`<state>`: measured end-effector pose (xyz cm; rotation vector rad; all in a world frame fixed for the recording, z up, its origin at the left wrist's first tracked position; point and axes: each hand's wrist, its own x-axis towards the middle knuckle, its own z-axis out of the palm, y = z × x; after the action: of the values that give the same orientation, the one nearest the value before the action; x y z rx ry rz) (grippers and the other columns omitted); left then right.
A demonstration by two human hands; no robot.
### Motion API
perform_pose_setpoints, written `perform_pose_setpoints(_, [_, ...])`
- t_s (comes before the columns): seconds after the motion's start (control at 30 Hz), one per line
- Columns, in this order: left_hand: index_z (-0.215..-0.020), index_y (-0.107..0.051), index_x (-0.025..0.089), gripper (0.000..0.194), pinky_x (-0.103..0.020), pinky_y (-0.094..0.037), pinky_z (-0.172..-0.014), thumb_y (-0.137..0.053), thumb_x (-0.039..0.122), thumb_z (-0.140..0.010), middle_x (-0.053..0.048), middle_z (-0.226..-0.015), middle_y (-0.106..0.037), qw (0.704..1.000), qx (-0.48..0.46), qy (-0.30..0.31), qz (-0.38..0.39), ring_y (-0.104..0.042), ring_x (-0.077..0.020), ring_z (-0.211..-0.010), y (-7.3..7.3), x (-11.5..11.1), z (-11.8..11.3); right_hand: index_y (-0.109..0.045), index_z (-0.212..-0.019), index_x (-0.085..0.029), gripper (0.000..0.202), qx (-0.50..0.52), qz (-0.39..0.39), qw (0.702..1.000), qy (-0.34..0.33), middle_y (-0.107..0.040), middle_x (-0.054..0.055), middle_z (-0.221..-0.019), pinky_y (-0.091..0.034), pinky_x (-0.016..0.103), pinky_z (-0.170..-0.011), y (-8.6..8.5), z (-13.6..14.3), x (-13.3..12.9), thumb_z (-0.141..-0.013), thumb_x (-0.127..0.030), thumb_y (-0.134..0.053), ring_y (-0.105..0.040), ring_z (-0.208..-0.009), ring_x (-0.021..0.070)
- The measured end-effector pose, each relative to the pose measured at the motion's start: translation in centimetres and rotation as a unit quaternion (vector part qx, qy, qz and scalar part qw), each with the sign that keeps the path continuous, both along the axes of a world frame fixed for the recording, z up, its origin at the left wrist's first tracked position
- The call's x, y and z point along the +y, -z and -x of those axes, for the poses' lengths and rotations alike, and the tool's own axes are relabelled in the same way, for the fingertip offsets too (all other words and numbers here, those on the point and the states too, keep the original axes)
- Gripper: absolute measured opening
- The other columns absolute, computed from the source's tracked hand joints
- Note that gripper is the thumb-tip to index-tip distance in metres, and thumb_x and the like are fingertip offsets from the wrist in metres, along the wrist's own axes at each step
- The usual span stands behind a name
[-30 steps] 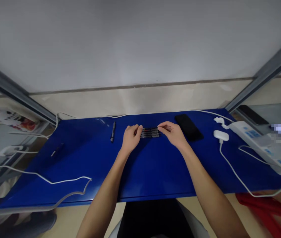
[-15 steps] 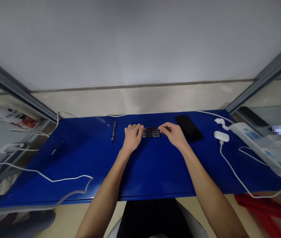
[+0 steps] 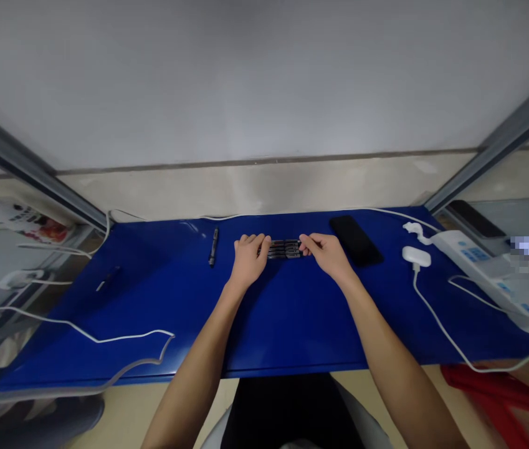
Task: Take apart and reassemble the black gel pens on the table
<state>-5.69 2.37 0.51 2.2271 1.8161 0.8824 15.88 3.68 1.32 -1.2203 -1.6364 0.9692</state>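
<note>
Several dark pens [image 3: 285, 249] lie side by side, crosswise, on the blue table [image 3: 292, 318] between my two hands. My left hand [image 3: 249, 259] is closed round their left ends, its fingers covering them. At the right ends, my right hand [image 3: 323, 251] has its thumb and fingers pinched together on the pens. A single dark pen [image 3: 214, 247] lies apart, to the left of my left hand. Farther left, a small dark object with a pale tip [image 3: 108, 279] rests on the table.
A black phone [image 3: 356, 241] lies right of my right hand. Beyond it are a white case [image 3: 416, 256] on a cable and a white power strip [image 3: 493, 274]. A white cable [image 3: 124, 339] crosses the table's left part. A wall borders the back.
The fingers of my right hand have shifted slightly at the right ends of the pens, and the pens look more evenly lined up. My left hand has stayed in place.
</note>
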Motion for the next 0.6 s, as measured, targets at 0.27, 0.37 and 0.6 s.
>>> perform_pose_setpoints(0.27, [-0.073, -0.05, 0.02, 0.039, -0.032, -0.027, -0.074, -0.032, 0.039, -0.102, -0.003, -0.072, -0.06, 1.0, 0.002, -0.004, 0.005, -0.049, -0.0198, -0.079, 0.14, 0.05, -0.06, -0.072, -0.084, -0.021, 0.023, 0.027, -0.012, 1.0, 0.0, -0.072, 0.005, -0.083, -0.051, 0.034, -0.073, -0.03, -0.03, 0.07, -0.084, -0.043, -0.066, -0.066, -0.076, 0.0199])
perform_pose_setpoints(0.37, [-0.073, -0.051, 0.02, 0.038, -0.032, -0.027, -0.073, -0.033, 0.038, -0.102, -0.003, -0.073, -0.06, 1.0, 0.0, 0.001, 0.004, -0.049, -0.02, -0.079, 0.13, 0.01, -0.16, -0.07, -0.073, -0.02, 0.033, 0.002, 0.001, 1.0, -0.001, -0.068, 0.004, -0.07, -0.05, 0.034, -0.069, -0.23, -0.15, -0.07, -0.089, -0.047, -0.059, -0.064, -0.068, 0.0188])
perform_pose_setpoints(0.6, [-0.073, -0.05, 0.02, 0.039, -0.032, -0.028, -0.074, -0.032, 0.04, -0.102, -0.004, -0.075, -0.061, 1.0, 0.012, -0.009, 0.009, -0.051, -0.0203, -0.081, 0.17, 0.09, -0.03, -0.07, -0.085, -0.021, 0.021, 0.02, -0.011, 1.0, -0.015, -0.072, 0.005, -0.085, -0.051, 0.035, -0.074, -0.01, -0.03, 0.16, -0.083, -0.041, -0.067, -0.066, -0.077, 0.02])
